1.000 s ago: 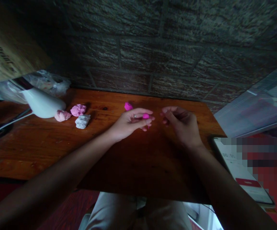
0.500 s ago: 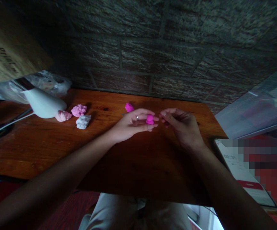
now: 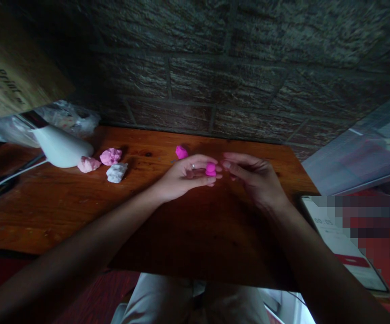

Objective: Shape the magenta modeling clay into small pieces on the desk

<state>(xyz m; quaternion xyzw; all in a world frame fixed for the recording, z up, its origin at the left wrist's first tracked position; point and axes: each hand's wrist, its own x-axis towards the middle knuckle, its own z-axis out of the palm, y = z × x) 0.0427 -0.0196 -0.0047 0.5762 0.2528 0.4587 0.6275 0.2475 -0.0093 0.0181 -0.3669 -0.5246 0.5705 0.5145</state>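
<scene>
My left hand (image 3: 186, 177) holds a small bright pink lump of modelling clay (image 3: 210, 169) between its fingers. The lump has a rounded top part over a flatter lower part. Close by on the right, my right hand (image 3: 253, 175) is raised with its thumb and index finger slightly apart. Nothing shows between those fingertips, and they do not touch the clay. Just behind my left hand, another bright pink clay piece (image 3: 181, 152) lies on the table.
On the wooden table (image 3: 80, 211) at left sit two pale pink clay lumps (image 3: 111, 156) and a white lump (image 3: 116, 173). Beside them stands a white lamp-like base (image 3: 63, 146) with a cable. A phone (image 3: 343, 243) lies at the right edge. A brick wall (image 3: 195, 81) rises behind.
My right index finger has lifted away from the thumb, so the fingertips are now parted. My left hand still holds the pink clay in nearly the same place.
</scene>
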